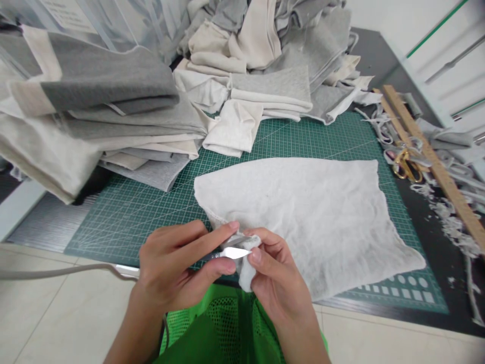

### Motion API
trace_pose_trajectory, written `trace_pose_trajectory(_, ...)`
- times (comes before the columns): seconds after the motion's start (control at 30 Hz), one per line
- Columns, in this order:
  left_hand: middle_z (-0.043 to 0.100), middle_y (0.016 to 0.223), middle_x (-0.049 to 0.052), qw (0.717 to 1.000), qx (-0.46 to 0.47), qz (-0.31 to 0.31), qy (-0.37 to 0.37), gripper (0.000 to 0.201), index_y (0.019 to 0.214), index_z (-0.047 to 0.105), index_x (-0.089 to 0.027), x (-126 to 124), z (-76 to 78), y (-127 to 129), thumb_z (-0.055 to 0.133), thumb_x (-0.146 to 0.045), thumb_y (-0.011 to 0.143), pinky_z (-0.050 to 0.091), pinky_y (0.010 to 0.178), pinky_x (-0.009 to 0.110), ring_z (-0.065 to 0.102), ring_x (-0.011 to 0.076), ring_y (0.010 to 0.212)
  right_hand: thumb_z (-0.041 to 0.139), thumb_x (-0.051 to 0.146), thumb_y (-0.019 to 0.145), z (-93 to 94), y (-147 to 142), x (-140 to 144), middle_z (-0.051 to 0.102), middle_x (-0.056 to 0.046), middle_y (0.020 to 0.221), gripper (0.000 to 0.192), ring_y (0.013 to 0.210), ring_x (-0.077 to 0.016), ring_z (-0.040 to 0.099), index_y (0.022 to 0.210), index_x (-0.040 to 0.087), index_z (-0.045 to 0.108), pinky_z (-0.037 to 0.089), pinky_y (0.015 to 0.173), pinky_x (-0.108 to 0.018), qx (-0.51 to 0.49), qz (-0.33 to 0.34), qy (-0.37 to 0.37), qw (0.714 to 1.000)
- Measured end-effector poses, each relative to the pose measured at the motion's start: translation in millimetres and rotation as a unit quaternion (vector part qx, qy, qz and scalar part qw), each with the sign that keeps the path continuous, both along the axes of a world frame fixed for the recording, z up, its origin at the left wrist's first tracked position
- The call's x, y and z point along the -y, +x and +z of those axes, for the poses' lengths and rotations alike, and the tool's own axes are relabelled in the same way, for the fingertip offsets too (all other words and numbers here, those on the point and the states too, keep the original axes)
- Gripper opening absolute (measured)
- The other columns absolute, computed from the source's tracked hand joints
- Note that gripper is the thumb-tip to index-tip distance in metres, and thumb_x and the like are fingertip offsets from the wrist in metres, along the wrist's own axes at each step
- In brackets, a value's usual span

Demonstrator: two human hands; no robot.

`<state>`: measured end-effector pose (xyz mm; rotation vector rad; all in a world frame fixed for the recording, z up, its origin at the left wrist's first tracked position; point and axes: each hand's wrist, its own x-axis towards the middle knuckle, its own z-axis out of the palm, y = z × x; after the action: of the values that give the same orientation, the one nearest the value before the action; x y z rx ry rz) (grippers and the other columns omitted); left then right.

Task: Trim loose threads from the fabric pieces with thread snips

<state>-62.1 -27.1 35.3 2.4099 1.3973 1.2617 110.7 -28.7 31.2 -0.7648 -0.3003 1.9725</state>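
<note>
Green cutting mat covered my counter. My left hand pinched small snips; my right hand pinched the white cloth by its corner. It looked soft, light and floppy.

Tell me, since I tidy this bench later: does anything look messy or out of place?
Yes. Fabric trimmings lie scattered along the right side beside the cutting mat, partly burying the gold scissors next to the wooden ruler. The folded fabric stacks slump unevenly.

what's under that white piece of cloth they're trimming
The white cloth lies on a green cutting mat, whose grid shows around it. Anything else beneath is covered.
</note>
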Motion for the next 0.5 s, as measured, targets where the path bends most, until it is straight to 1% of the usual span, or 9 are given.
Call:
trace_pose_trajectory(0.3, 0.061, 0.07, -0.003, 1.0, 0.009, -0.015, -0.004, 0.034, 0.122, 0.07, -0.023, -3.3, -2.0, 1.9, 0.056, -0.045, 0.1, 0.04, 0.05, 0.022, 0.053, 0.0067, 0.054, 0.093, 0.031, 0.065, -0.8, 1.6, 0.0, 0.077, 0.002, 0.076, 0.02, 0.065, -0.0085, 0.065, 0.08, 0.024, 0.082, 0.05, 0.062, -0.017, 0.01, 0.009, 0.001, 1.0)
trace_pose_trajectory(0.5, 0.061, 0.072, -0.003, 1.0, 0.026, -0.016, 0.003, 0.035, 0.121, 0.07, -0.021, -3.5, -3.7, 5.2, 0.056, -0.046, 0.1, 0.041, 0.051, 0.021, 0.054, 0.0061, 0.054, 0.093, 0.029, 0.065, 0.4, 0.6, -1.7, 0.077, 0.003, 0.077, 0.02, 0.067, -0.0081, 0.065, 0.082, 0.025, 0.082, 0.051, 0.064, -0.016, 0.006, 0.009, 0.0, 1.0)
